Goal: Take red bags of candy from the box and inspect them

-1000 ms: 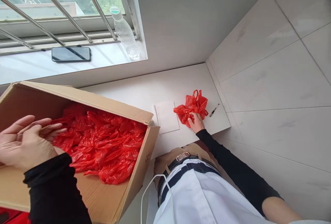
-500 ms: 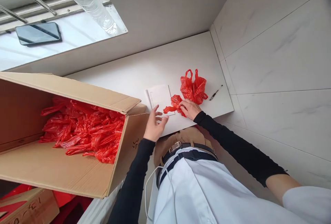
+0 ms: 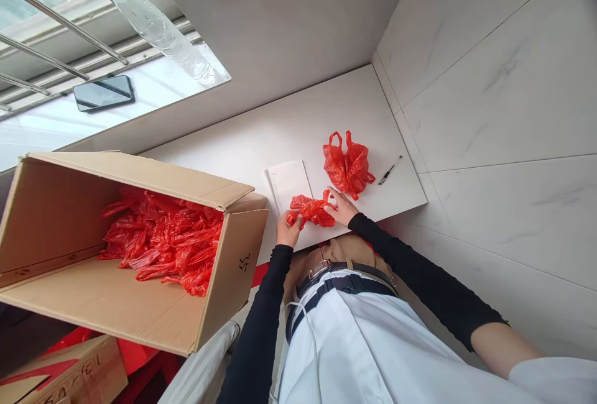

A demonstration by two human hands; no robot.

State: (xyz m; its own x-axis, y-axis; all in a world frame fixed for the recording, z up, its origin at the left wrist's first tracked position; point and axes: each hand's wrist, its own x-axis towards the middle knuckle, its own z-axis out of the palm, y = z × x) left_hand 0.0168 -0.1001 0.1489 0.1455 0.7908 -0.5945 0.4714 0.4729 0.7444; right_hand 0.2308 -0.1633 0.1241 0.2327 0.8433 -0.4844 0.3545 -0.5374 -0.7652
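Observation:
A small crumpled red plastic bag [image 3: 313, 209] lies on the white table near its front edge, partly over a sheet of paper. My left hand [image 3: 288, 229] pinches the left end of this bag. At its right end is my right hand [image 3: 344, 208], thumb and forefinger apart and the fingertips against the plastic. Just beyond stands a fuller red plastic bag [image 3: 346, 165] with two handles up; what is inside cannot be made out.
A notebook or paper pad [image 3: 289, 180] and a black pen [image 3: 390, 171] lie on the table [image 3: 261, 127]. To the left, a tilted open cardboard box [image 3: 233, 267] holds a heap of red bags [image 3: 172, 236]. A phone [image 3: 103, 93] and a clear bottle [image 3: 158, 31] are on the windowsill.
My left hand has come down to the small bag and closed on its left end. My right hand's fingers have spread at the other end. The camera view has shifted slightly.

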